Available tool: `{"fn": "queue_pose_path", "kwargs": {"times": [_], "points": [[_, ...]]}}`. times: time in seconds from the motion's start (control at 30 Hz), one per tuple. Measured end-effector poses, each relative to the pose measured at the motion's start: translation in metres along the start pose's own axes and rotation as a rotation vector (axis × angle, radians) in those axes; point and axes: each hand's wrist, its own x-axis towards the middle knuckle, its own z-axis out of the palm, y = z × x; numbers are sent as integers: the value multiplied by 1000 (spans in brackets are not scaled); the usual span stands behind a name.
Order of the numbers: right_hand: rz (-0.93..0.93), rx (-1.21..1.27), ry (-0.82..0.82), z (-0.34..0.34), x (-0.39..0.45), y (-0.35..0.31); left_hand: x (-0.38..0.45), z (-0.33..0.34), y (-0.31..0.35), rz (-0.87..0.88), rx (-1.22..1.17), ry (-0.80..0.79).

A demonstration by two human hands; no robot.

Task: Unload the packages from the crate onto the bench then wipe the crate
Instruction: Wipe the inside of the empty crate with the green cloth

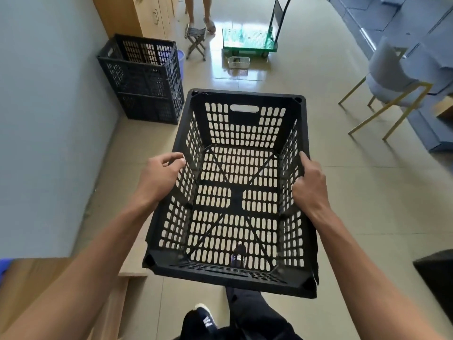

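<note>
— At left, beside the pale wall: wooden desk (29, 285) edging into the lower corner, stacked black crates (144, 77) farther back on the floor.

— And the left hand (157, 177)?

— Hovering just outside the crate (235, 192) at its left long rim, fingers (175, 160) loosely curled, gripping nothing plainly visible; contact with the rim hard to confirm.

— Crate itself?

— Held off the floor at centre, no packages inside, long axis running away from the body, tiles visible through the slots.

— Right side?

— Right hand (310, 185) clamped over the right long rim, thumb outside, fingers inside the wall. Carrying most of the load, by appearance.

— Room to move?

— Open tiled floor ahead and right; chair (392, 77) well apart. Desk nearest the left arm, so likely a swing leftward for wiping.
</note>
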Motion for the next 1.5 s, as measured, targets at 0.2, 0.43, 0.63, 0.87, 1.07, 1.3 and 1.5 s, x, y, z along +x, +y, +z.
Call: {"fn": "queue_pose_path", "kwargs": {"times": [0.2,0.43,0.63,0.87,1.07,1.3,1.5], "points": [[-40,48,-48,25,133,-13,106,25,38,-41,-28,92],[-136,58,-101,51,266,-54,204,25,74,-64,-61,174],[-205,55,-115,100,376,-91,303,9,88,-51,-47,222],[-216,68,-118,167,493,-151,446,-27,106,-71,-76,226],[-193,112,-64,201,579,-196,553,-52,138,-33,-96,221],[-230,137,-68,243,697,-226,675,-59,169,-9,-65,272],[-291,192,-103,282,815,-256,773,-53,192,-50,-65,340]]}}
